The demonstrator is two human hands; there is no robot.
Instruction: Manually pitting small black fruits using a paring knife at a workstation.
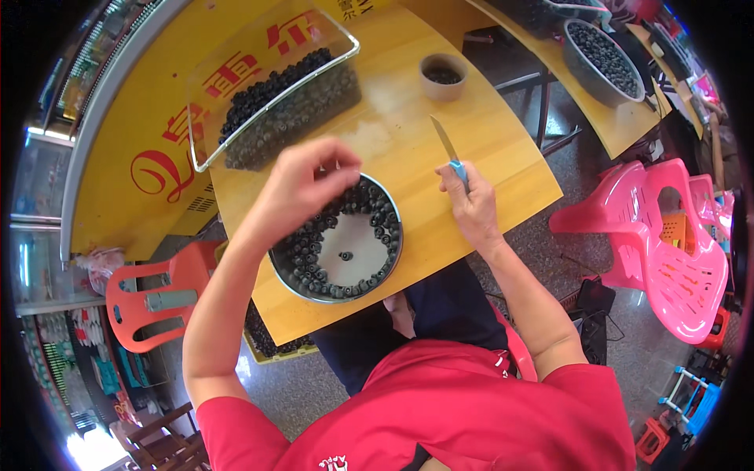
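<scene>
My right hand grips a knife by its blue handle, above the wooden table, with the blade pointing up and away to the left. My left hand hovers over the far left rim of a round bowl, thumb and fingers curled together; whatever they may hold is hidden. Small dark round fruits, looking like blueberries, ring the inside of this bowl, and a single one sits in the bare pale middle. Beyond my left hand stands a clear plastic tub, partly filled with more of the dark fruits.
A small pale cup with dark contents stands farther back on the wooden table. Another bowl of dark fruits rests on a second table at the far right. Pink plastic chairs are to the right, an orange chair to the left.
</scene>
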